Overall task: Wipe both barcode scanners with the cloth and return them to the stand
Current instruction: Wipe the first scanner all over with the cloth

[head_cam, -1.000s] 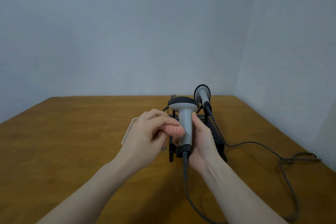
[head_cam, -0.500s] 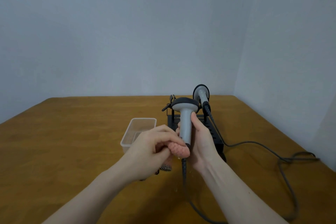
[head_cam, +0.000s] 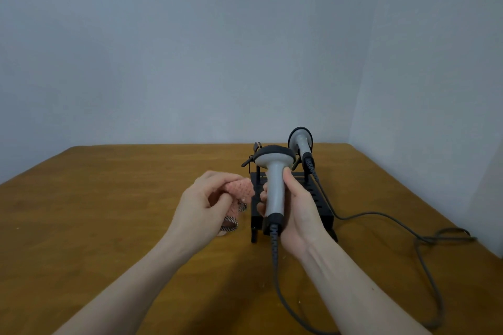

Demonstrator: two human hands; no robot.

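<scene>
My right hand point(head_cam: 298, 209) grips the grey handle of a barcode scanner point(head_cam: 275, 185), held upright with its dark head at the top and its cable hanging down toward me. My left hand point(head_cam: 202, 207) holds a bunched pink cloth point(head_cam: 241, 190) just left of the handle, a small gap away from it. A second grey scanner point(head_cam: 300, 141) sits in the black stand point(head_cam: 321, 209) behind, at its right rear. The stand's left holder point(head_cam: 254, 156) has nothing in it.
The wooden table point(head_cam: 109, 212) meets grey walls at the back and right. Dark cables point(head_cam: 424, 242) loop across the table to the right of the stand. The clear plastic box seen earlier is hidden behind my left hand.
My left hand has lifted the cloth from the bottom of the scanner handle up and slightly left, off the handle. My right hand keeps the scanner nearly still.
</scene>
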